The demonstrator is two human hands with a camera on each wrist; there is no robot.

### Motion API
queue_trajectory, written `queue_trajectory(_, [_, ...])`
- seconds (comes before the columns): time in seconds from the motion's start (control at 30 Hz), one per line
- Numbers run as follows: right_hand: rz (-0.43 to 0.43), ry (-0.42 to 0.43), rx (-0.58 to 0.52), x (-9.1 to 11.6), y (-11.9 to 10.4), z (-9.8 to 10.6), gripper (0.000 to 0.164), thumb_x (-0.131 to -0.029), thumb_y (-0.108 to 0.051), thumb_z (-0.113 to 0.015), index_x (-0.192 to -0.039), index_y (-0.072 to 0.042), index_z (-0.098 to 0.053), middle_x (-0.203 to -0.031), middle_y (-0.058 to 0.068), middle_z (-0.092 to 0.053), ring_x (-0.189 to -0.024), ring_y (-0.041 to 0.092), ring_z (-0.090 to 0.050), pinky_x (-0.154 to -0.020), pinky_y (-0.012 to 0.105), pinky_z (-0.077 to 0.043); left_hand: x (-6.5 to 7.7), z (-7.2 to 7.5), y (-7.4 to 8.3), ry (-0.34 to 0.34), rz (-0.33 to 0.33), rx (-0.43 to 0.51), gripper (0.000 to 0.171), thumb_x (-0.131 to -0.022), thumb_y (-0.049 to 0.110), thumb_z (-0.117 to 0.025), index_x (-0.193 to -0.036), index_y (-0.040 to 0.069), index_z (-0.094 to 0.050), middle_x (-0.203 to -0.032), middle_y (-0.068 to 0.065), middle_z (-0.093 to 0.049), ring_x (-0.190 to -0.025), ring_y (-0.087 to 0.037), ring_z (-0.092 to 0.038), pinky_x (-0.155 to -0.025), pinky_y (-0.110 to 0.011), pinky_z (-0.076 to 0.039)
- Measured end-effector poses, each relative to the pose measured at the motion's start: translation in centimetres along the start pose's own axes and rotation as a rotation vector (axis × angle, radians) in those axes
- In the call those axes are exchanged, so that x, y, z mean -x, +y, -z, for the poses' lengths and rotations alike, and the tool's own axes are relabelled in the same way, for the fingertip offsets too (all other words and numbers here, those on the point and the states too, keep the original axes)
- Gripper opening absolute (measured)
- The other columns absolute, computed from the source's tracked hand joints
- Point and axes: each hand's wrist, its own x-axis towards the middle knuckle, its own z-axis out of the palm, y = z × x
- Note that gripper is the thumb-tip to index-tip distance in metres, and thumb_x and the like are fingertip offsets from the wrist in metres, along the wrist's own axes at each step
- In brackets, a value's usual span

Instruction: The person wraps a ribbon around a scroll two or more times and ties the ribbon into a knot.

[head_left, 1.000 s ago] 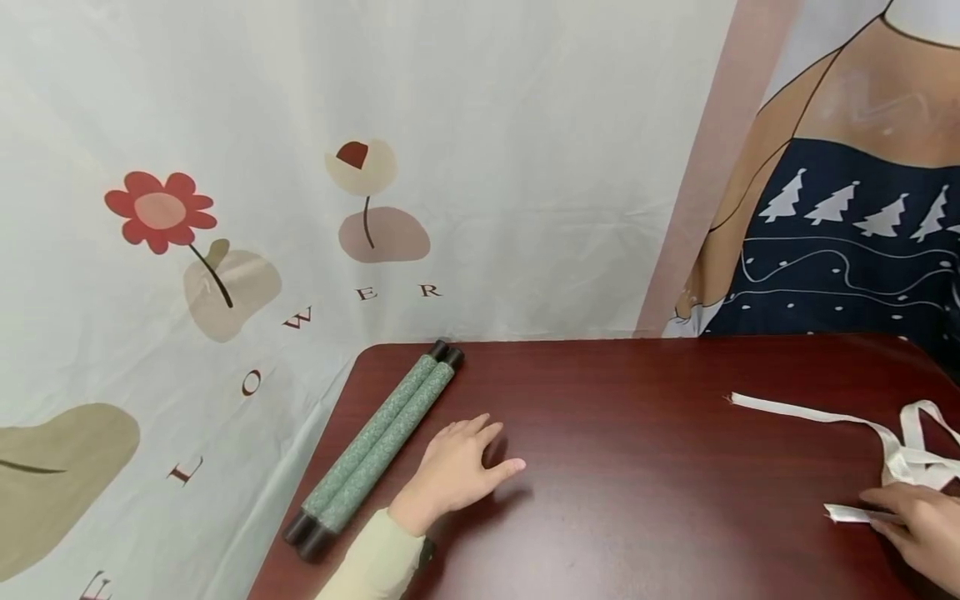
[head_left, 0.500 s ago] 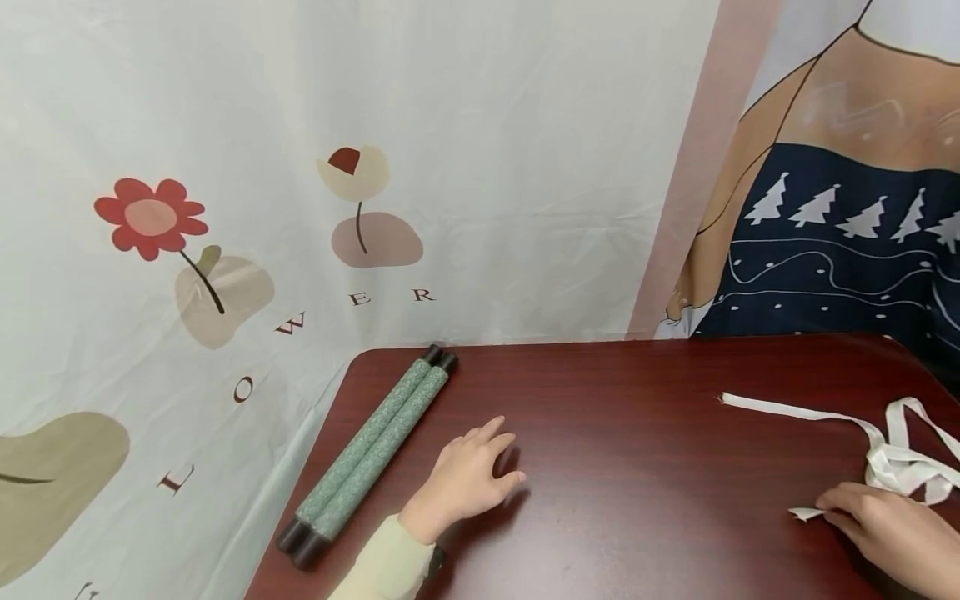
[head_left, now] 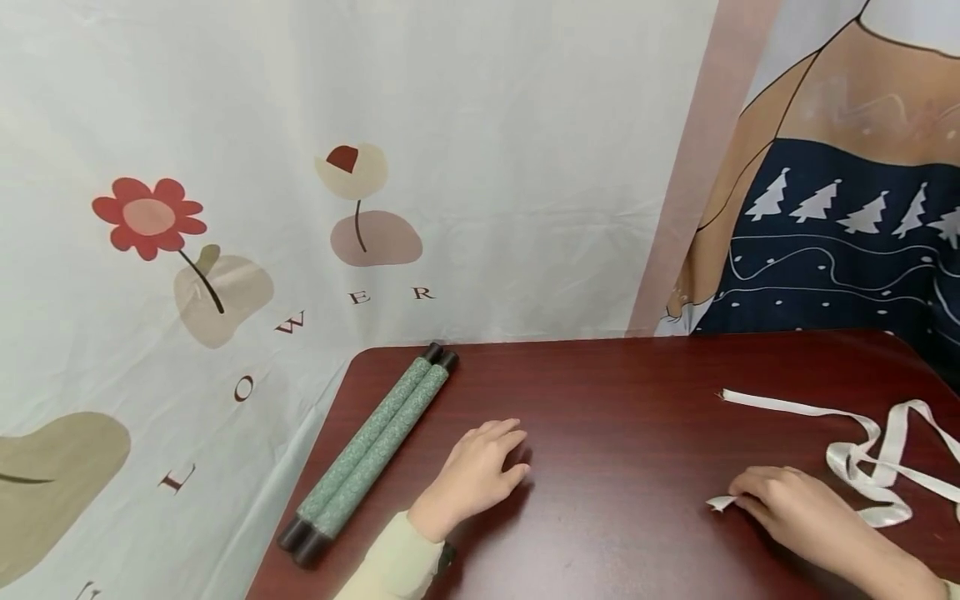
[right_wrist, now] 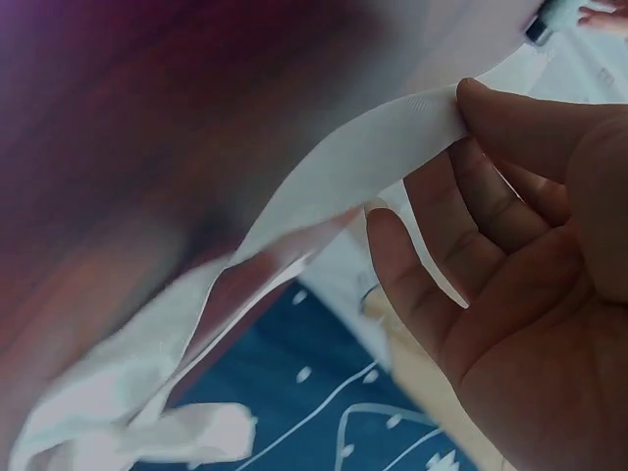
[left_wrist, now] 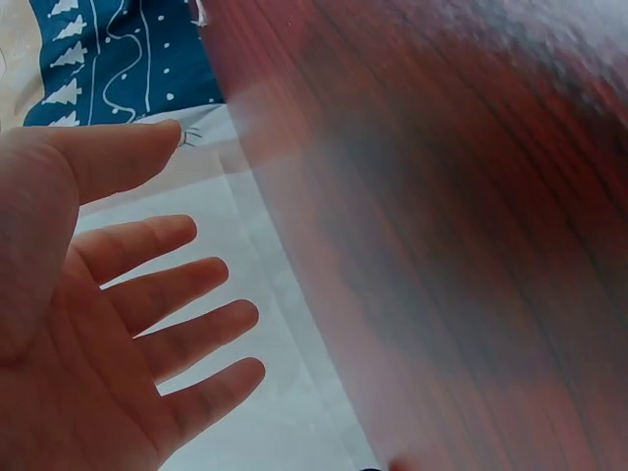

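Observation:
My right hand (head_left: 795, 508) pinches a white ribbon (head_left: 862, 454) near one end, with thumb and fingers closed on it. In the right wrist view the ribbon (right_wrist: 363, 162) runs from the thumb tip down to a loose heap at lower left. A short frayed tail pokes out past the fingertips in the head view. Over the middle of the table my left hand (head_left: 472, 475) holds nothing. Its fingers (left_wrist: 182, 294) are spread and relaxed in the left wrist view. To its left lie two green patterned rods (head_left: 375, 450) with black ends, side by side.
A dark red wooden table (head_left: 600, 417) spans the front, its far edge against a printed white cloth (head_left: 525, 167). The ribbon's other end reaches toward the middle back of the table, its loops lying at the right.
My right hand has moved left with the ribbon end, pulling some of the heap out into looser loops. The left hand has shifted slightly right. The rods stay in place on the table.

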Motion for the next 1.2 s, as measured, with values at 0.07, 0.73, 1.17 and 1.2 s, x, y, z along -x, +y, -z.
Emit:
queue_trajectory(0.07, [0.033,0.013,-0.018,-0.8,-0.7,-0.4,0.028,-0.063,-0.008,-0.08,-0.078,-0.027,-0.065,-0.076,-0.02,-0.058,-0.067,0.002,-0.056,-0.054,0.031,-0.05,-0.1,-0.1,0.3,0.003,-0.014,0.012,0.045,-0.089,0.036,-0.06,-0.126,0.011,-0.059,-0.136,-0.007,-0.051,-0.123,-0.024,-0.041,-0.098,-0.047,-0.039])
queue_trajectory(0.73, [0.106,-0.009,-0.141,-6.3,-6.0,-1.3,0.017,-0.072,-0.01,-0.077,-0.076,-0.022,-0.065,-0.073,-0.017,-0.056,-0.067,-0.001,-0.052,-0.056,0.032,-0.05,-2.7,-1.5,7.3,-0.023,-0.15,0.307,0.03,-0.089,0.032,-0.062,-0.115,0.016,-0.068,-0.112,0.012,-0.064,-0.106,0.002,-0.05,-0.089,-0.023,-0.046])
queue_trajectory(1.17, [0.096,-0.06,-0.197,-6.9,-7.0,-1.8,0.013,-0.074,-0.011,-0.076,-0.078,-0.021,-0.068,-0.074,-0.017,-0.059,-0.067,-0.001,-0.052,-0.056,0.031,-0.05,-2.4,-2.8,7.6,0.046,-0.224,0.275,0.034,-0.082,0.036,-0.071,-0.107,0.014,-0.072,-0.102,0.01,-0.069,-0.095,0.008,-0.053,-0.081,-0.015,-0.047])
queue_trajectory(1.2, [0.1,-0.057,-0.201,-6.9,-7.0,-1.8,0.013,-0.074,-0.011,-0.076,-0.078,-0.021,-0.068,-0.074,-0.017,-0.059,-0.067,0.0,-0.053,-0.056,0.031,-0.05,-2.4,-2.8,7.5,0.047,-0.23,0.269,0.034,-0.082,0.037,-0.071,-0.107,0.014,-0.072,-0.102,0.01,-0.069,-0.094,0.009,-0.053,-0.081,-0.014,-0.047])
